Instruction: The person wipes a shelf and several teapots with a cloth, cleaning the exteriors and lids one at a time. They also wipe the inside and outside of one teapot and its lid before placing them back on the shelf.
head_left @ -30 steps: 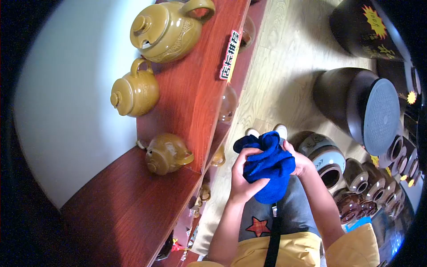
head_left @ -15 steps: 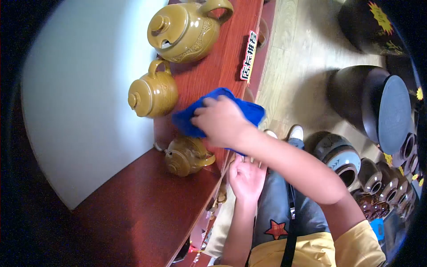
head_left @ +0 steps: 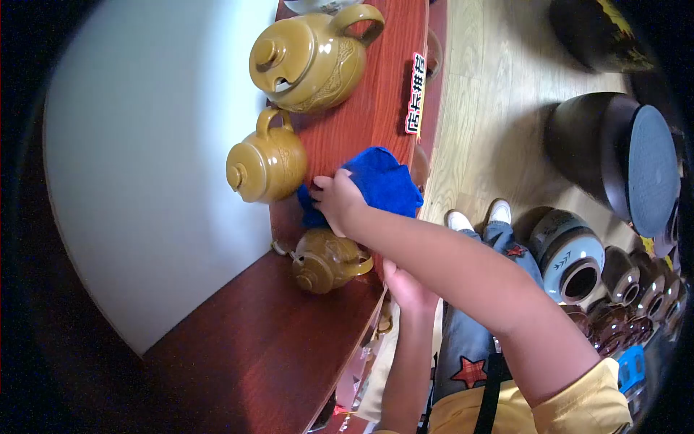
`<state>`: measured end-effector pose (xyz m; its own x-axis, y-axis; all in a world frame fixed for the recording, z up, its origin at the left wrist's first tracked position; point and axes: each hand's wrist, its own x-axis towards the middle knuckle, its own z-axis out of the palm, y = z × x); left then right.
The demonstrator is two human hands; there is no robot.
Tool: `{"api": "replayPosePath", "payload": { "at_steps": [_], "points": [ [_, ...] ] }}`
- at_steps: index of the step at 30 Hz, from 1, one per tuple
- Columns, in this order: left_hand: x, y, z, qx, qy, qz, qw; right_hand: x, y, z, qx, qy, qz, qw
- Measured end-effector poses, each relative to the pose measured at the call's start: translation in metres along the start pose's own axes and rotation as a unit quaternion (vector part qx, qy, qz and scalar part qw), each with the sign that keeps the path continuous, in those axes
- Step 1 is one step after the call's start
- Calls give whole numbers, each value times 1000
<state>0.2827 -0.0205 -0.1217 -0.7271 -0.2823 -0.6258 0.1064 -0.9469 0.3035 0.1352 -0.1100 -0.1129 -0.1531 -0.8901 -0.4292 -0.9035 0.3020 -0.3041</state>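
My right hand point(head_left: 338, 205) holds a blue cloth point(head_left: 383, 181) against the red wooden shelf point(head_left: 354, 123). Its fingers are bent over the cloth, and part of the cloth sticks out on their far side. The hand is between a mustard teapot point(head_left: 267, 166) and a smaller brown teapot point(head_left: 325, 260), close to both. A larger mustard teapot point(head_left: 311, 61) stands farther up the shelf. My left hand point(head_left: 410, 286) is by the shelf's edge, thumb apart and nothing visible in it; my right forearm partly hides its fingers.
A sign point(head_left: 416, 94) is on the shelf's front edge. A white panel point(head_left: 159, 166) stands behind the teapots. Large dark jars point(head_left: 593, 152), a pale blue pot point(head_left: 567, 253) and several brown jars point(head_left: 620, 275) stand on the floor point(head_left: 470, 108) at the right.
My right hand has shifted slightly down across the shelf, and the cloth is bunched differently beneath it. My left hand is now more covered by my right forearm. The whole view has shifted a little.
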Motion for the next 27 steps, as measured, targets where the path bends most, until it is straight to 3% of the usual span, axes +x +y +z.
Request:
{"api": "replayPosePath", "payload": {
  "at_steps": [1,3,5,7,10,13,14,16,18,21,23,25,27],
  "points": [
    [0,1,4,1,-2,-3,1000,-5,3,0,19,18,15,1000],
    [1,2,28,4,106,-10,994,-13,11,-2,38,35,34,998],
    [0,0,45,19,108,-9,994,-15,22,-4,118,72,114,984],
    [2,2,46,33,112,-7,993,-19,36,-3,141,103,137,975],
    [13,6,26,12,44,14,999,-18,51,0,219,232,281,905],
    [20,10,5,-49,-24,-23,998,-18,47,10,193,284,302,889],
    [18,8,11,-49,-24,-24,998,-19,42,14,137,324,283,892],
    [13,1,30,-3,85,-13,996,-25,31,16,84,323,227,915],
    [5,-4,25,-32,62,-31,997,-25,21,23,51,287,182,939],
    [-3,-12,19,-61,30,-51,996,-28,13,27,70,276,127,950],
    [-8,-18,22,1,81,-68,994,-32,9,27,111,274,118,948],
    [-17,-24,21,55,129,-69,988,-37,4,27,141,162,100,971],
    [-31,-25,21,108,175,-68,976,-55,4,32,178,186,116,959]
  ]
}}
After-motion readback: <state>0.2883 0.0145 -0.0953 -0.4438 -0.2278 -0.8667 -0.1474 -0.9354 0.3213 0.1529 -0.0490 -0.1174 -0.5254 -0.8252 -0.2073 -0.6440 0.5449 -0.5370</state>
